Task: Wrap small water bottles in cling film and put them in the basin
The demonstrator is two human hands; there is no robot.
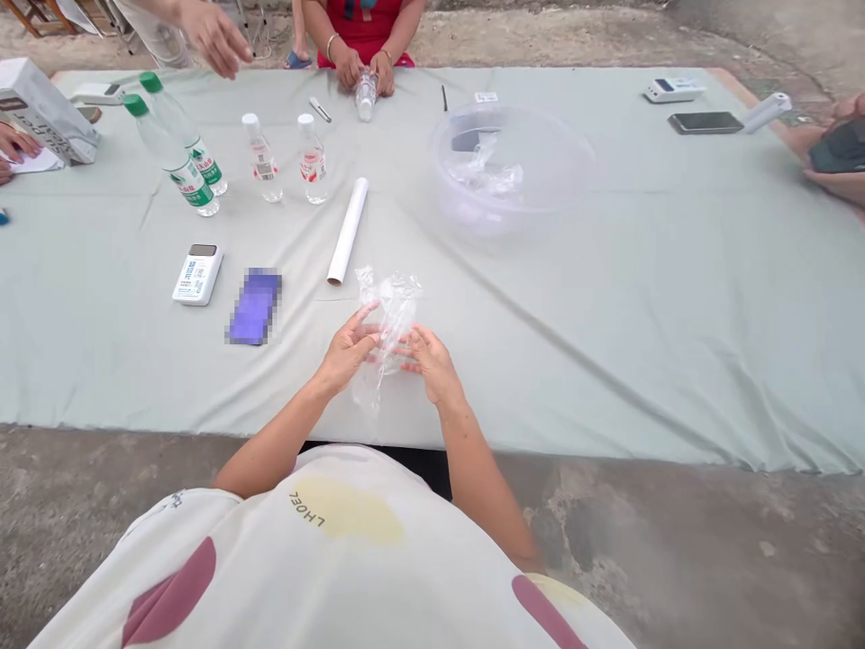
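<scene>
A crumpled piece of clear plastic film (397, 311) is between my two hands, just above the near part of the cloth-covered table. My left hand (348, 350) holds it from the left, with thumb and fingers bent against it. On the opposite side my right hand (432, 362) grips it with curved, slightly parted fingers. Loose ends of the film stick up beyond my fingers and hang down below them. A white roll (348, 233) lies on the cloth just beyond my left hand.
A clear basin (560, 185) at centre right holds crumpled clear plastic. Green-capped bottles (195, 185), small white-capped bottles (313, 167), a white device (198, 275) and a blurred purple item (255, 306) are at left. Across the table, a person's hands (348, 68) hold a clear bottle (366, 95).
</scene>
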